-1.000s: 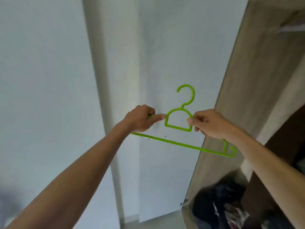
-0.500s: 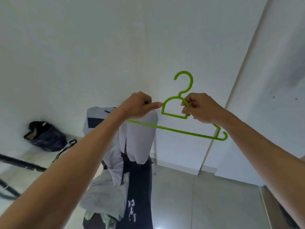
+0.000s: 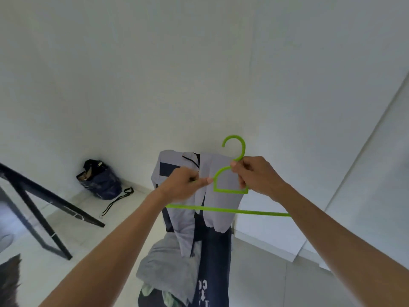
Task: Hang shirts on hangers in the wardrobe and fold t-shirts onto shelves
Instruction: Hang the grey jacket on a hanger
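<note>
I hold a bright green plastic hanger upright in front of me with both hands. My left hand pinches its left shoulder, index finger stretched along the plastic. My right hand grips the neck just under the hook. Behind the hanger, a pale grey shirt with dark navy panels is draped over the back of a chair. More clothes lie piled on the seat below: a grey garment and a dark navy one with white print. The wardrobe is out of view.
A dark blue bag with a loose strap sits on the tiled floor against the white wall at left. A black metal frame slants across the lower left. White panels stand at right.
My view has swung left from the wardrobe to the chair of clothes. Both hands kept their grip on the hanger, which now sits lower and directly in front of the draped shirt.
</note>
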`<action>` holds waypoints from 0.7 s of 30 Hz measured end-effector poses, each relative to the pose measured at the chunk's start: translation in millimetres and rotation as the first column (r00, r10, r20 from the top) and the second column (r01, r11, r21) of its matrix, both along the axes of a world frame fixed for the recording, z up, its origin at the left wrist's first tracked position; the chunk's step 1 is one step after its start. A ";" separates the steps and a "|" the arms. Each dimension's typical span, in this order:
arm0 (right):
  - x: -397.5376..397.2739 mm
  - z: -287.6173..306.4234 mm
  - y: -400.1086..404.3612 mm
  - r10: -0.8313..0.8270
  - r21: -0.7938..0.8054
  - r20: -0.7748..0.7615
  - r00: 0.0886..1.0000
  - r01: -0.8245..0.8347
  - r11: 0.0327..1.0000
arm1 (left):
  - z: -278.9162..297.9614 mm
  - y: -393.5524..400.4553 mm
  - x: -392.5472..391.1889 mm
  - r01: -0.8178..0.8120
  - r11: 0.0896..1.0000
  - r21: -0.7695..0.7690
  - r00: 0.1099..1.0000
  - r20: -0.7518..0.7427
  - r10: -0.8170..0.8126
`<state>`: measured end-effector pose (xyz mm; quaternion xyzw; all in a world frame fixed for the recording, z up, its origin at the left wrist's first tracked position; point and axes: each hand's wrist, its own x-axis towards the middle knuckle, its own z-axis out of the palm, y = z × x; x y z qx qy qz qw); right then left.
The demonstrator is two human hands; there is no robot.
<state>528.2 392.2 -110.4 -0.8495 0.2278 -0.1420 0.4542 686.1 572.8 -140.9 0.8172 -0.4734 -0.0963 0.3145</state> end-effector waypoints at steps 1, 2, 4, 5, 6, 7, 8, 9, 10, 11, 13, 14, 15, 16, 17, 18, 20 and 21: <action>3.0 -4.6 -1.2 -0.016 0.005 -0.004 1.000 0.016 1.000 | -4.9 -1.0 1.1 -0.007 1.000 0.013 1.000 -0.014 0.007; 4.9 -8.8 -1.5 -0.028 0.012 -0.007 1.000 0.028 1.000 | -9.9 -1.9 2.2 -0.014 1.000 0.021 0.999 -0.029 0.015; 10.6 -18.8 -3.7 -0.041 0.016 -0.030 0.999 0.041 0.999 | -20.1 -5.8 5.9 -0.011 0.999 0.033 0.997 -0.080 0.013; 13.9 -22.3 -5.0 -0.049 0.006 -0.043 0.998 0.049 0.999 | -24.0 -7.9 7.7 -0.004 0.999 0.038 0.994 -0.105 0.008; 17.6 -25.5 -6.4 -0.064 -0.004 -0.055 0.996 0.064 0.998 | -27.4 -9.6 10.1 0.002 0.999 0.044 0.992 -0.129 0.003; 24.6 -28.0 -9.9 -0.085 -0.020 -0.065 0.994 0.083 0.996 | -29.2 -13.3 15.8 0.003 0.999 0.047 0.990 -0.142 0.004; 33.1 -30.5 -14.6 -0.107 -0.034 -0.073 0.992 0.105 0.994 | -30.0 -18.5 23.2 -0.004 0.998 0.055 0.988 -0.151 0.012; 40.5 -32.7 -18.2 -0.129 -0.046 -0.079 0.989 0.125 0.991 | -30.7 -22.6 29.2 -0.019 0.998 0.065 0.987 -0.161 0.029; 52.6 -36.2 -23.1 -0.152 -0.058 -0.081 0.985 0.148 0.987 | -31.5 -28.9 40.2 -0.032 0.997 0.071 0.983 -0.176 0.044; 60.2 -38.3 -26.5 -0.175 -0.068 -0.083 0.981 0.169 0.983 | -32.3 -33.7 47.6 -0.039 0.997 0.072 0.979 -0.197 0.052; 77.5 -44.0 -34.3 -0.220 -0.081 -0.094 0.971 0.213 0.974 | -36.8 -42.9 67.4 -0.017 0.997 0.081 0.968 -0.249 0.036; 88.4 -47.8 -39.1 -0.246 -0.087 -0.103 0.964 0.237 0.968 | -42.4 -48.1 82.6 -0.002 0.996 0.092 0.960 -0.280 0.028; 100.3 -51.2 -43.8 -0.271 -0.099 -0.115 0.956 0.260 0.960 | -48.3 -53.9 100.5 0.002 0.995 0.098 0.952 -0.304 0.028; 113.2 -55.1 -48.6 -0.296 -0.113 -0.128 0.947 0.283 0.953 | -53.9 -60.2 120.6 -0.007 0.995 0.100 0.946 -0.322 0.039; 126.2 -58.6 -53.1 -0.321 -0.130 -0.142 0.936 0.304 0.944 | -59.8 -67.2 142.7 -0.025 0.994 0.105 0.947 -0.315 0.057; 145.3 -63.8 -60.0 -0.355 -0.150 -0.157 0.921 0.334 0.931 | -67.5 -78.2 174.1 -0.043 0.992 0.118 0.959 -0.273 0.074; 170.4 -70.9 -70.4 -0.405 -0.188 -0.181 0.896 0.373 0.909 | -79.5 -97.5 224.5 -0.101 0.982 0.162 0.987 -0.108 0.119; 181.4 -74.2 -74.6 -0.414 -0.201 -0.200 0.888 0.377 0.904 | -85.1 -106.0 247.3 -0.138 0.974 0.181 0.987 -0.051 0.150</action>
